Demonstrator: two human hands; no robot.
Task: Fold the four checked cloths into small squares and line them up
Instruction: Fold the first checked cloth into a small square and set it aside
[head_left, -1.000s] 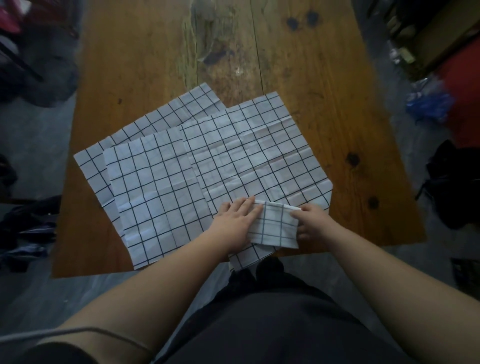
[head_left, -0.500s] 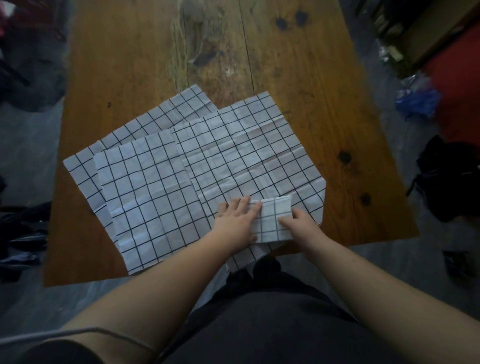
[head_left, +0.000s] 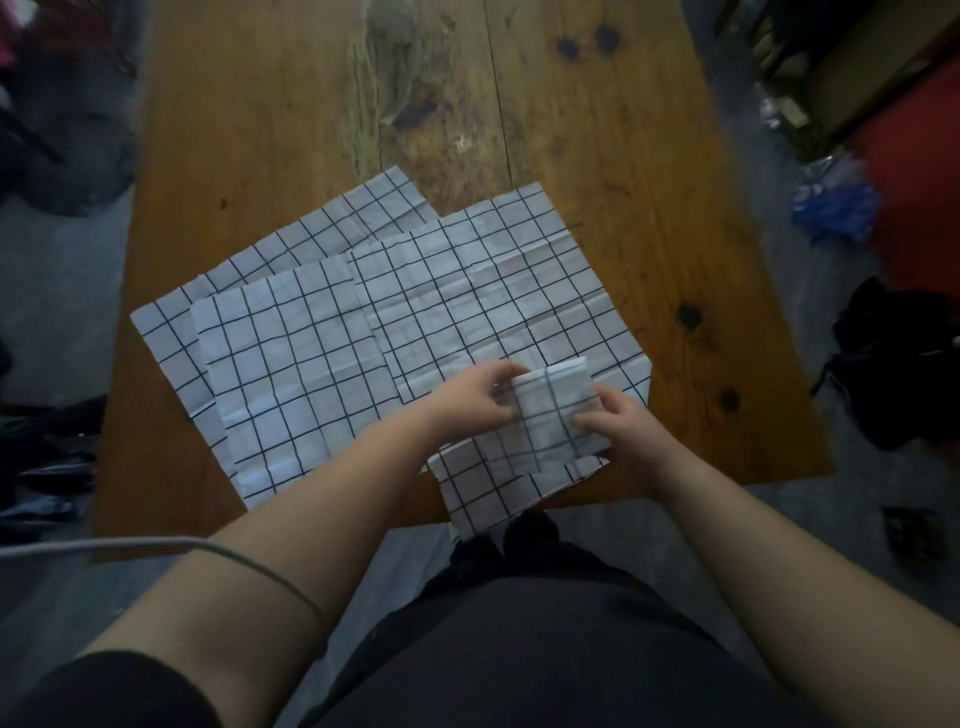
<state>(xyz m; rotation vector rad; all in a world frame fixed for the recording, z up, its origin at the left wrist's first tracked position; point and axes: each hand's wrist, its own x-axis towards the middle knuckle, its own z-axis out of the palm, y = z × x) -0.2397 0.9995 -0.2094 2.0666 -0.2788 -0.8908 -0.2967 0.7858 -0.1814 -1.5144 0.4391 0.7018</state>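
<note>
A small folded white cloth with black checks (head_left: 558, 415) is lifted slightly over the table's near edge. My left hand (head_left: 470, 402) pinches its left side and my right hand (head_left: 615, 423) grips its right side. Three unfolded checked cloths lie flat and overlapping underneath: the right cloth (head_left: 493, 296), the middle cloth (head_left: 291, 364) and the far-left cloth (head_left: 363, 208) mostly covered by the others. A corner of the right cloth (head_left: 478, 493) hangs over the table edge.
The wooden table (head_left: 623, 182) has bare surface beyond and to the right of the cloths, with dark knots. Dark bags and clutter lie on the floor at both sides; a blue bag (head_left: 836, 208) sits far right.
The folded cloth has shrunk from a wider rectangle to a small square. Both hands shifted from pressing it flat to holding its sides, and it has risen slightly.
</note>
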